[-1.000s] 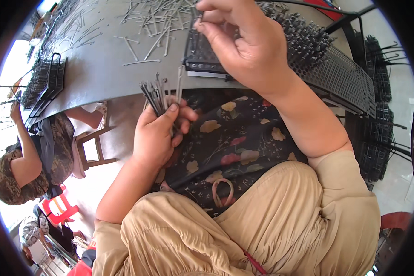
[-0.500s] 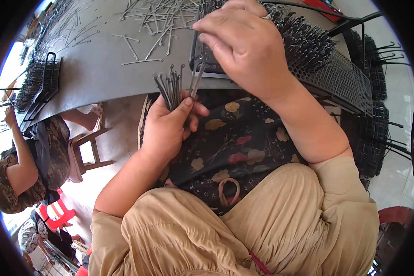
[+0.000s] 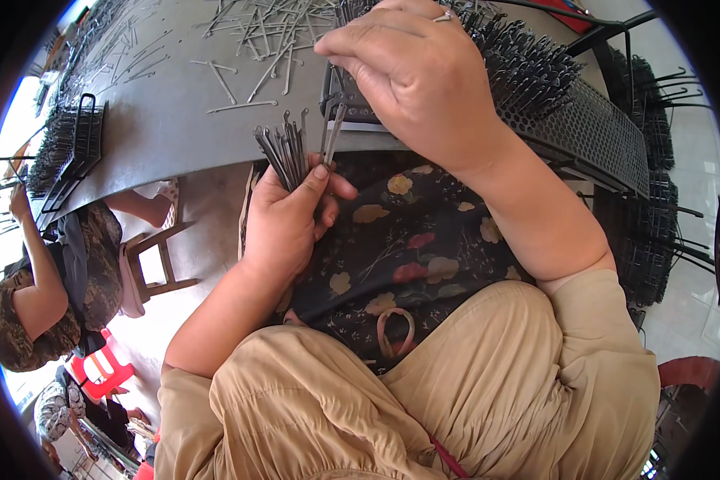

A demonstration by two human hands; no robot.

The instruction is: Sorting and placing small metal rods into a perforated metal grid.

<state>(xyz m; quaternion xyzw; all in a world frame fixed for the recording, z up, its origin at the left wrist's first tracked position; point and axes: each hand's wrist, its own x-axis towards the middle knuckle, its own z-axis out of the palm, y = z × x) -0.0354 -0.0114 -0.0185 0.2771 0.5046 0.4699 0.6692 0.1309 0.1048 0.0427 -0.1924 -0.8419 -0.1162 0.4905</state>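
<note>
My left hand (image 3: 284, 220) is closed around a bundle of thin dark metal strips (image 3: 284, 152) with small hooked or looped ends, which fan upward out of the fist. A couple of strips (image 3: 333, 132) stand apart from the bundle, pinched at the thumb. Higher up and to the right, my right hand (image 3: 428, 88) is over the near left corner of a black perforated tray (image 3: 604, 144), with thumb and fingers pressed together. Whatever lies in that pinch cannot be made out. Upright dark strips (image 3: 528, 68) fill the tray tightly; the hand hides part of them.
Loose strips (image 3: 256, 32) lie scattered over the grey table (image 3: 168, 120). At the left stands another filled black rack (image 3: 80, 144), near a seated co-worker (image 3: 44, 280). Filled racks (image 3: 656, 232) stack up at the right. A wooden stool (image 3: 160, 264) stands below the table.
Both hands have shifted slightly left in the picture, as has the table. The right hand's pinched fingers remain above the tray corner, and the left hand keeps its bundle.
</note>
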